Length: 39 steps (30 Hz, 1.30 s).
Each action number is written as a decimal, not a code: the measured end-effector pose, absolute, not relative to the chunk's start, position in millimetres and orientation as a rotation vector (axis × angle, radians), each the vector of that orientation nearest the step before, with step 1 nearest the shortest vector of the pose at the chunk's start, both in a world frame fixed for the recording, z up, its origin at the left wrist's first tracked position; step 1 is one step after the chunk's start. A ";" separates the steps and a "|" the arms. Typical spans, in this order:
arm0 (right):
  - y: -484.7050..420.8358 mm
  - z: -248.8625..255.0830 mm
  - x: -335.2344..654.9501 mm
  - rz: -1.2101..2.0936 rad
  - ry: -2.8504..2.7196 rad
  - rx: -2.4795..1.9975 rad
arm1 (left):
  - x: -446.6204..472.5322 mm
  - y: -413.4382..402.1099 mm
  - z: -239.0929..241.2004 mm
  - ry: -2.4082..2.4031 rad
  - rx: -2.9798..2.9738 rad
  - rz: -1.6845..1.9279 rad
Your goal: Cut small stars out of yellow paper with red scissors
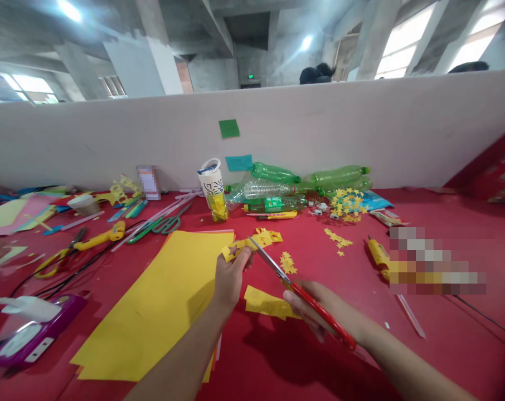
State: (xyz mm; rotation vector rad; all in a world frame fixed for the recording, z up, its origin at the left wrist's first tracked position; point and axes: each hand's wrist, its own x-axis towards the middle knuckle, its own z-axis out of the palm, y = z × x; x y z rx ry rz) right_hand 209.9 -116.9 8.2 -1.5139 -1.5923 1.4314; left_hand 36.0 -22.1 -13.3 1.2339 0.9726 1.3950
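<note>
My left hand (229, 275) pinches a strip of yellow paper (252, 242) with a star-shaped hole in it, held just above the red table (403, 356). My right hand (319, 312) grips red-handled scissors (306, 298), and their blades point up-left into the strip by my left fingers. Under my left forearm lies a large yellow paper sheet (160, 306). A yellow offcut (263, 303) rests on the table between my hands, with small yellow cut stars (288, 263) just beyond the scissors.
Green plastic bottles (306, 181) lie against the white partition (361, 128), beside a pile of yellow stars (348, 203) and a cup (213, 189). Green scissors (163, 224), a yellow glue gun (102, 236), cables and coloured paper lie at left. A purple device (35, 334) sits at the near left.
</note>
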 end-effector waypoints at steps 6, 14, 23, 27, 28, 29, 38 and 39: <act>-116.8 -4.3 209.0 1.459 -1.566 -1.455 | 37.3 -21.7 -14.9 0.886 1.132 1.382; -116.9 -12.8 206.7 1.508 -1.483 -1.433 | 40.0 -24.8 -9.9 0.753 0.967 1.368; -116.2 -5.7 205.6 1.516 -1.518 -1.441 | 39.1 -24.9 -7.2 0.726 0.877 1.351; -115.0 -5.7 205.1 1.558 -1.496 -1.423 | 39.2 -24.6 -7.9 0.717 0.871 1.354; -115.0 -6.4 205.3 1.561 -1.489 -1.417 | 39.2 -24.4 -8.2 0.713 0.866 1.357; -115.0 -7.3 205.5 1.565 -1.485 -1.413 | 39.1 -24.2 -8.6 0.710 0.860 1.360; -115.7 -8.5 208.3 1.516 -1.509 -1.489 | 30.9 -15.2 -10.5 0.739 1.004 1.334; -115.8 -7.6 208.2 1.517 -1.514 -1.491 | 29.4 -13.6 -10.9 0.751 1.032 1.329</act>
